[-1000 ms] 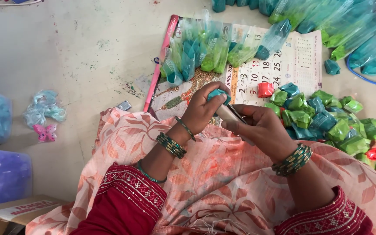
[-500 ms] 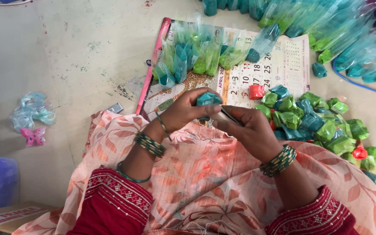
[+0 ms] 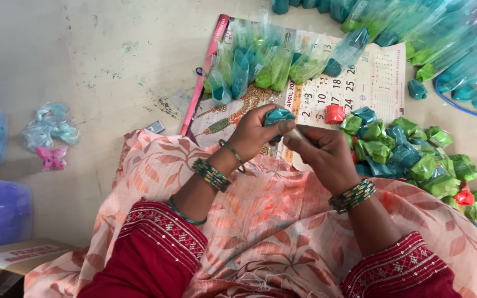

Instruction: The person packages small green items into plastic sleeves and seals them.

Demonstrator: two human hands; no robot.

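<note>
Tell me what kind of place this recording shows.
Probably home piecework on a floor, not a factory. The person sits on bare, stained concrete floor, with a heap of green and teal folded packets on an old paper wall calendar as a mat, and filled clear plastic pouches nearby.

A small teal packet (image 3: 279,116), crinkled and glossy like folded foil or plastic, is sitting pinched in the fingertips of the left hand (image 3: 258,134). It is being held above the lap, just beside the right hand (image 3: 320,154), with only its upper part showing.
</note>
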